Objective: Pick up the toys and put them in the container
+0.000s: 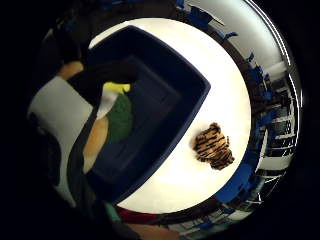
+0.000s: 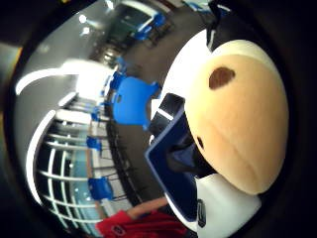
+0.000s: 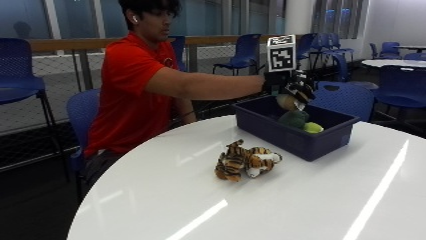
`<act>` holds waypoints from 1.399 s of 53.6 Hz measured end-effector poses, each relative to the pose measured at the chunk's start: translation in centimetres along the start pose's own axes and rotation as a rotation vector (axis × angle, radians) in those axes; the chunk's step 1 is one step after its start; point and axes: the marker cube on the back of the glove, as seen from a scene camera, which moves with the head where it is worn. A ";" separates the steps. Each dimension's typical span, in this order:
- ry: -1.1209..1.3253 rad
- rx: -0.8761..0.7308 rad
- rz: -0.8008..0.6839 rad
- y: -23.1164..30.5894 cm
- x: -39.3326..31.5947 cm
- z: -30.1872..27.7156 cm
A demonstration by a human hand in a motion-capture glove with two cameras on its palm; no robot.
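Arm outstretched, gloved right hand (image 3: 283, 82) grips plush toy (image 3: 295, 107) above blue container (image 3: 319, 137).

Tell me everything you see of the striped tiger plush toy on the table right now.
The orange-and-black striped tiger plush toy looks soft and furry, with white patches at one end. It lies on its side on the round white table, beside the dark blue plastic container but apart from it. Nothing touches it; the black-gloved right hand is over the container, holding another plush.
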 end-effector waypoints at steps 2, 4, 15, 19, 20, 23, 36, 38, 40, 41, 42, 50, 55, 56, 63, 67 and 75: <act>-0.001 -0.033 0.001 0.3 0.2 0.0; 0.002 -0.071 0.004 0.6 0.5 0.0; -0.059 -0.013 0.037 2.6 3.8 -2.2; -0.056 0.037 0.076 3.4 6.5 -3.3; -0.050 0.043 0.089 3.7 7.3 -3.5; -0.011 0.044 0.128 4.5 9.7 -3.9; 0.266 -0.040 0.304 8.8 20.2 -3.0; 0.302 -0.055 0.317 9.4 21.3 -2.7; 0.344 -0.069 0.326 10.0 22.4 -2.4; 0.364 -0.076 0.331 10.3 22.9 -2.3; 0.383 -0.083 0.335 10.6 23.3 -2.1; 0.430 -0.124 0.357 12.0 25.5 -1.5; 0.425 -0.174 0.390 12.9 27.0 -0.7; 0.423 -0.184 0.395 13.0 27.2 -0.6; 0.376 -0.235 0.429 13.1 28.6 0.7; 0.343 -0.251 0.440 13.0 29.1 1.5; 0.331 -0.294 0.412 12.6 29.4 3.1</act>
